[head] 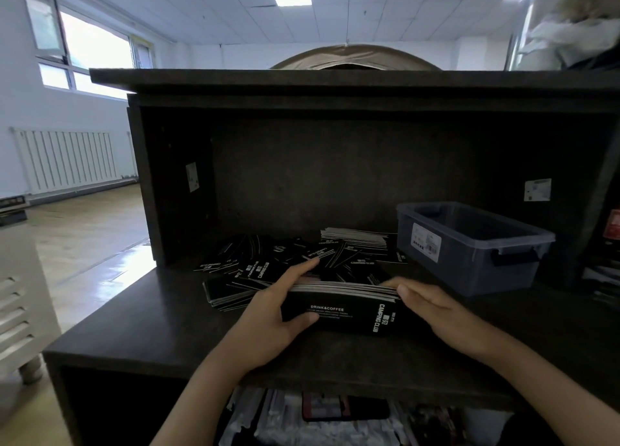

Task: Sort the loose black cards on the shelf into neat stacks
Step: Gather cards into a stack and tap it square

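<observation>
Both hands hold one stack of cards (339, 306) on the shelf (174, 315): left hand (268, 315) at 9 o'clock, right hand (439, 315) at 3. At 12 lie loose cards (288, 261), then a neat stack (355, 239); a grey bin (469, 244) at 2.

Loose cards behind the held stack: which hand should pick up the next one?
Left, probably. The left hand already has its index finger stretched onto the loose cards, which lie mostly on its side. The right hand grips the far end of the stack and can steady it.
</observation>
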A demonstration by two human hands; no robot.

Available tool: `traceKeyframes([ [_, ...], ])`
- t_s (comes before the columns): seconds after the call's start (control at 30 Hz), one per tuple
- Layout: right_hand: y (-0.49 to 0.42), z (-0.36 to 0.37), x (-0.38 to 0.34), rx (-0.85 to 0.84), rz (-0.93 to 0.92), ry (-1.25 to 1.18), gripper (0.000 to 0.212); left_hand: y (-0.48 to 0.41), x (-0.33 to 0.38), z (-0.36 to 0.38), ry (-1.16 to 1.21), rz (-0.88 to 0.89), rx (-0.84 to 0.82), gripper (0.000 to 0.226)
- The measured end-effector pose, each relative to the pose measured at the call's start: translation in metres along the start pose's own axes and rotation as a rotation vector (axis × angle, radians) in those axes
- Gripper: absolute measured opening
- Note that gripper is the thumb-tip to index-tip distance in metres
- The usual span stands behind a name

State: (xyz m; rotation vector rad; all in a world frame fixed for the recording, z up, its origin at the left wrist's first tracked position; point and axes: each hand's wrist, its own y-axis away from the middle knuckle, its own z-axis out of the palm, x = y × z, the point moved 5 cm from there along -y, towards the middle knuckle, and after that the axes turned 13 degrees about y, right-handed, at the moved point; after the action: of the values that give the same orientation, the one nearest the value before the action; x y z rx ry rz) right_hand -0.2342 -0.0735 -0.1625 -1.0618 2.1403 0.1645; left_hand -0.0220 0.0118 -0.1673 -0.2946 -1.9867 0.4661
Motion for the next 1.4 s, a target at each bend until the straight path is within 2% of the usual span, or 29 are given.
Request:
traceKeyframes([
  [0.07, 0.002, 0.002, 0.004, -0.031, 0.037, 0.012, 0.042, 0.0, 0.003, 0.0, -0.005, 0.019, -0.008, 0.054],
  [0.13, -0.001, -0.006, 0.01, 0.09, 0.044, 0.064, 0.045, 0.0, 0.003, -0.002, 0.001, 0.027, 0.017, 0.041],
  [0.2, -0.006, -0.017, 0.021, 0.235, 0.088, 0.184, 0.047, -0.001, 0.0, -0.005, 0.024, 0.017, 0.047, 0.038],
  [0.27, -0.012, -0.016, 0.034, 0.178, 0.151, 0.477, 0.06, -0.001, -0.003, -0.007, 0.041, -0.007, 0.052, 0.038],
  [0.33, -0.016, -0.009, 0.04, 0.076, 0.175, 0.633, 0.065, -0.002, -0.005, -0.006, 0.041, -0.03, 0.028, 0.039],
  [0.47, -0.019, -0.009, 0.031, 0.181, 0.082, 0.638, 0.036, -0.002, -0.005, -0.003, 0.026, -0.04, -0.005, 0.045],
  [0.57, -0.018, -0.011, 0.027, 0.239, 0.062, 0.755, 0.029, -0.002, -0.005, -0.004, 0.024, -0.046, 0.001, 0.045],
  [0.7, -0.013, -0.016, 0.023, 0.362, 0.055, 0.794, 0.025, -0.002, -0.006, -0.006, 0.023, -0.042, 0.037, 0.04],
  [0.83, -0.002, -0.029, 0.022, 0.571, 0.115, 0.716, 0.019, -0.001, -0.006, -0.007, 0.026, -0.035, 0.061, 0.04],
  [0.97, 0.002, -0.037, 0.02, 0.655, 0.086, 0.434, 0.02, -0.001, -0.007, -0.008, 0.016, -0.031, 0.063, 0.041],
  [1.07, 0.002, -0.035, 0.013, 0.557, 0.058, 0.227, 0.032, 0.0, -0.006, -0.007, 0.015, -0.018, 0.058, 0.046],
  [1.2, 0.005, -0.029, 0.003, 0.411, -0.001, -0.011, 0.048, 0.001, -0.006, -0.005, -0.013, -0.005, 0.054, 0.077],
  [1.3, 0.005, -0.026, -0.001, 0.338, -0.017, -0.048, 0.049, 0.0, -0.007, -0.003, -0.003, -0.018, 0.035, 0.094],
  [1.4, 0.003, -0.02, -0.003, 0.263, -0.031, -0.009, 0.049, 0.002, -0.004, -0.002, 0.003, -0.017, 0.022, 0.1],
])
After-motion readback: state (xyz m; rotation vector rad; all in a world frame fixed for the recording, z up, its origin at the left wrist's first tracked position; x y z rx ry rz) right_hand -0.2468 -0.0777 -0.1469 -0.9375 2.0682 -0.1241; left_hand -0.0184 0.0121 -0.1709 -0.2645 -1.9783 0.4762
